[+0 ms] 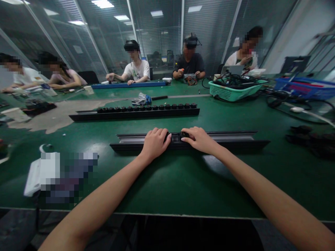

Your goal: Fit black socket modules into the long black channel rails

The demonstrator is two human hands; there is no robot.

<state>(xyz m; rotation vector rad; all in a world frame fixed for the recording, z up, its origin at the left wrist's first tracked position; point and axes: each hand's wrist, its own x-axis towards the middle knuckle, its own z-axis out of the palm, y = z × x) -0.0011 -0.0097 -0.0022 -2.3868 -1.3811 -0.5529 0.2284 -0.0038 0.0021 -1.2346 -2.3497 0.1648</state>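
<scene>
A long black rail (176,146) is laid on the green tabletop (183,184) in front of the person, its channel facing up. Its long axis is turned crosswise, left to right, roughly parallel to the near table edge, with one end pointed to each side. Near its middle, a small black block (184,135) is clamped in the right hand's (199,138) grip; another dark block (167,134), partly hidden, is clamped by the left hand (156,141). Beyond, a second rail (136,116) is aligned nearly the same way.
</scene>
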